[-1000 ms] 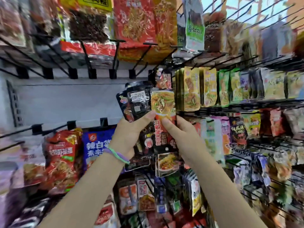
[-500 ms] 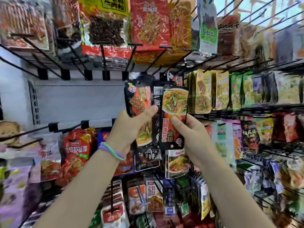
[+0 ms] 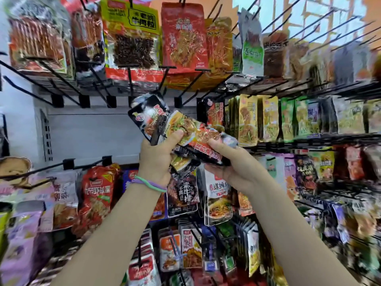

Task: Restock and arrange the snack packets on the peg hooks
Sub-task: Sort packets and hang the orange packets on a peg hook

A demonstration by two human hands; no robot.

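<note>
The bundle of snack packets [image 3: 181, 133] has tipped from upright to slanting down to the right. It sits mid-scene in front of the empty hooks [image 3: 185, 87], likely being sorted before hanging. The packets are glossy black with food pictures and red lettering. The left hand [image 3: 156, 159] grips the bundle, thumb on top; the right hand [image 3: 231, 162] pinches its lower end.

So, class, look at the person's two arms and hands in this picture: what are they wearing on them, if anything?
Both forearms are bare, with no sleeves or gloves in view. The left hand has thin green and purple bands round its wrist. The right hand shows nothing worn.
</note>
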